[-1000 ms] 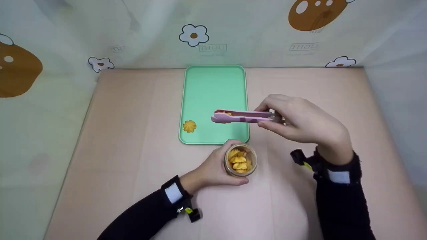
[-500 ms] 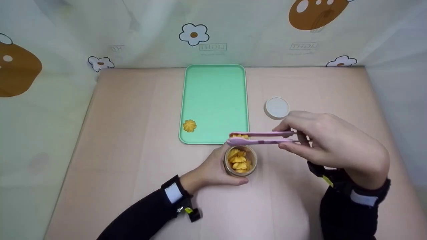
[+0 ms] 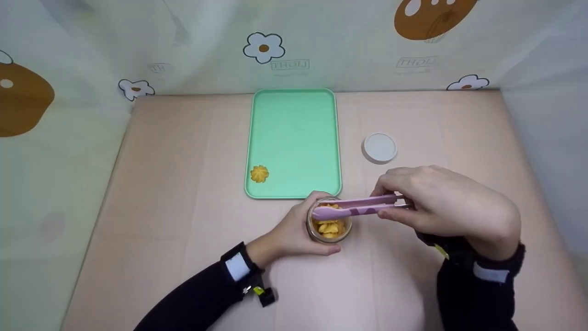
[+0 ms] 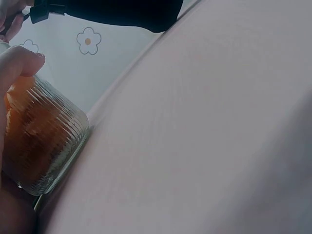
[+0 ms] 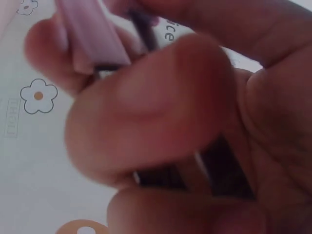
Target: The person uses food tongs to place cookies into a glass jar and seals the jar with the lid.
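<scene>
My left hand (image 3: 294,230) wraps round a ribbed glass jar (image 4: 46,141) of yellow flower-shaped cookies (image 3: 330,228), its mouth facing up. In my right hand (image 3: 441,202) is a pair of pink tongs (image 3: 363,211), pinched between thumb and fingers. The tongs' tips overlap the jar's mouth in the head view, with yellow cookie showing between the two arms. Whether the tips grip that cookie I cannot tell. One cookie (image 3: 259,174) lies in the lower left corner of the green tray (image 3: 294,133). Curled fingers (image 5: 146,107) hide much of the tongs in the right wrist view.
A round white lid (image 3: 380,148) lies on the table (image 3: 183,184) to the right of the tray. Behind the tray rises a pale curtain (image 3: 206,46) printed with flowers, and more of it flanks both sides.
My right hand has brought the tongs, with a cookie between their tips, from over the tray down to the jar's mouth. The lid has come into sight. My left hand stays put.
</scene>
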{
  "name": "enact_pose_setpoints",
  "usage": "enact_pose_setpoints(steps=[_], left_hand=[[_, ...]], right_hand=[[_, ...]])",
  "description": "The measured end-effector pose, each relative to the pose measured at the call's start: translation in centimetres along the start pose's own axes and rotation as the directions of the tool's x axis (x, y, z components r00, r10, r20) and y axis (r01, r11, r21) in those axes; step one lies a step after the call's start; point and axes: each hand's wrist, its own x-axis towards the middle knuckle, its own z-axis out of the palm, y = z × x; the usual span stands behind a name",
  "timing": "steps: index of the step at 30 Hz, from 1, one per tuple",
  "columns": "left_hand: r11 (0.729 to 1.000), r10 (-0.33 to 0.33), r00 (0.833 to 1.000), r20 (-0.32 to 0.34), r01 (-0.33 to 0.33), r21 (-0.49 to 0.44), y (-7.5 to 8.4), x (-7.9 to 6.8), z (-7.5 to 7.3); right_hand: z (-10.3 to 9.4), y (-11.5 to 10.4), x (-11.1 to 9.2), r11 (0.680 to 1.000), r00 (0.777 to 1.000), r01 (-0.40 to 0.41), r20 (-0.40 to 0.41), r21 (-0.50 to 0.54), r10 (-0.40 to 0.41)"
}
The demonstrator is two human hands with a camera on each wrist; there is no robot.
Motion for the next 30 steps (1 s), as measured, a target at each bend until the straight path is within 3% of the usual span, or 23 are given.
enact_pose_setpoints(steps=[10,23,30], left_hand=[[1.0,0.012,1.0,-0.003,-0.012,0.003,-0.03,0.0,-0.04],[1.0,0.012,1.0,-0.003,-0.012,0.005,-0.03,0.02,0.03],[1.0,0.018,1.0,-0.005,-0.018,0.015,-0.15,-0.06,-0.01]], right_hand=[[0.19,-0.27,0.26,0.999,0.997,-0.048,0.052,-0.016,0.049],[0.16,-0.32,-0.07,0.998,0.998,-0.053,0.029,-0.012,0.054],[0.12,0.04,-0.39,1.0,1.0,-0.015,-0.021,-0.022,0.014]])
